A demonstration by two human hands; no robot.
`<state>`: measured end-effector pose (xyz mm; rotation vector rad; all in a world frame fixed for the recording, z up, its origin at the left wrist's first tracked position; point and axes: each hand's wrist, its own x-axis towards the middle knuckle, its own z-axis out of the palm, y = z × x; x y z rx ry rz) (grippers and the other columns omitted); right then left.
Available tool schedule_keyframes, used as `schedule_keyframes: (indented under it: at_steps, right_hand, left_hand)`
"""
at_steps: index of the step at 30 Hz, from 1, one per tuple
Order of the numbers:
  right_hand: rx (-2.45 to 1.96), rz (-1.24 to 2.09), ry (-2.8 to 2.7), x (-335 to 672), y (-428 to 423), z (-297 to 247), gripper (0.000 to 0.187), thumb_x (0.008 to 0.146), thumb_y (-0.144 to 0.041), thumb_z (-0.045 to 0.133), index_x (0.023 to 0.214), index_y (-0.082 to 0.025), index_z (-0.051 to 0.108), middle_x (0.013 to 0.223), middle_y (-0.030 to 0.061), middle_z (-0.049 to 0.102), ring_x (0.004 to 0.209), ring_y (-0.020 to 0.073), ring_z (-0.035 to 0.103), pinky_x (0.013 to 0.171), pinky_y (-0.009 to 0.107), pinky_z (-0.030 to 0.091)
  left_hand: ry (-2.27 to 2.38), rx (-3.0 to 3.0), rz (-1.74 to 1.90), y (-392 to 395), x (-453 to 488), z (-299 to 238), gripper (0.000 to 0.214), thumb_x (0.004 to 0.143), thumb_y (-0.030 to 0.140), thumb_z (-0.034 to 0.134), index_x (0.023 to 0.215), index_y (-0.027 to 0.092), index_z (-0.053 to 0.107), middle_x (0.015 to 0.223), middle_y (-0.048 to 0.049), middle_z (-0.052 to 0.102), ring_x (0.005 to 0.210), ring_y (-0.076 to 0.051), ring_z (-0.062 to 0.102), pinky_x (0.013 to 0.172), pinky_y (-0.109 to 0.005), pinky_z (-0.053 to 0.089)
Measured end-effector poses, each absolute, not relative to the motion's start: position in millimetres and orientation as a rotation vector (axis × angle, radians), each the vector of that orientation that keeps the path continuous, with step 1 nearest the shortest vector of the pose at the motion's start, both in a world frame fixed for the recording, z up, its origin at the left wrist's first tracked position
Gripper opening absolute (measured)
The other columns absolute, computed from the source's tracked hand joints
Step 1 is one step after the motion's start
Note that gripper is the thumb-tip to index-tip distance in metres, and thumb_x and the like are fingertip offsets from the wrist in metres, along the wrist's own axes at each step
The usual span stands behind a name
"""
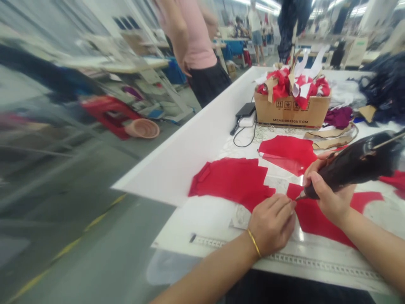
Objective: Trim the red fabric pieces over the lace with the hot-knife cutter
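Note:
My right hand (332, 202) is wrapped round a thick black cylindrical tool (357, 162). The tool tilts down to the left, and its thin pointed tip meets the edge of a red fabric piece (322, 219) lying flat on the white table (202, 219). Close to that tip, my left hand (272, 221) has its fingers pinched together at the fabric edge; the fingertips are partly hidden. A stack of red fabric pieces (230, 179) lies to the left, partly under my left hand. Another red piece (287, 150) with a sheer strip is farther back.
A measuring tape (316, 262) runs along the table's front edge. Behind the fabric stands a cardboard box (291, 112) full of scraps, beside a black device (246, 110) with a cable. Dark cloth (386, 88) is heaped at right. A person in pink (201, 38) stands beyond the table.

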<state>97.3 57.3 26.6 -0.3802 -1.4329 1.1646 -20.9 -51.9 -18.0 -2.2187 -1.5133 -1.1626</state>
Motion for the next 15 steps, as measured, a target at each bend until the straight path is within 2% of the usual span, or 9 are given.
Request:
schedule_keyframes:
  at_steps: [4, 6, 15]
  right_hand:
    - [-0.43, 1.135, -1.422, 98.9, 51.6, 21.6, 0.024, 0.087, -0.029, 0.069, 0.104, -0.024, 0.052, 0.071, -0.0039, 0.054, 0.058, 0.0146, 0.059, 0.056, 0.03, 0.055]
    - [-0.419, 1.14, -1.429, 97.4, 48.8, 21.1, 0.022, 0.088, -0.03, 0.068, 0.103, -0.025, 0.052, 0.071, -0.0039, 0.053, 0.055, 0.0136, 0.057, 0.053, 0.029, 0.054]
    - [-0.386, 1.193, -1.403, 99.4, 46.5, 20.4, 0.021, 0.088, -0.025, 0.069, 0.102, -0.025, 0.055, 0.071, -0.0041, 0.055, 0.056, 0.0138, 0.059, 0.052, 0.027, 0.055]
  left_hand:
    - [-1.605, -2.229, -1.191, -49.0, -26.8, -22.9, 0.047, 0.093, 0.004, 0.04, 0.138, 0.011, 0.051, 0.111, -0.0132, 0.072, 0.107, -0.023, 0.07, 0.093, -0.037, 0.062]
    - [-1.541, -2.282, -1.156, -48.3, -28.4, -28.1, 0.056, 0.091, 0.003, 0.039, 0.146, 0.01, 0.044, 0.114, -0.0139, 0.072, 0.113, -0.024, 0.069, 0.097, -0.039, 0.061]
    - [-1.527, -2.276, -1.086, -49.2, -28.3, -35.8, 0.061, 0.089, 0.001, 0.039, 0.149, 0.009, 0.041, 0.111, -0.0137, 0.073, 0.108, -0.024, 0.07, 0.094, -0.04, 0.062]
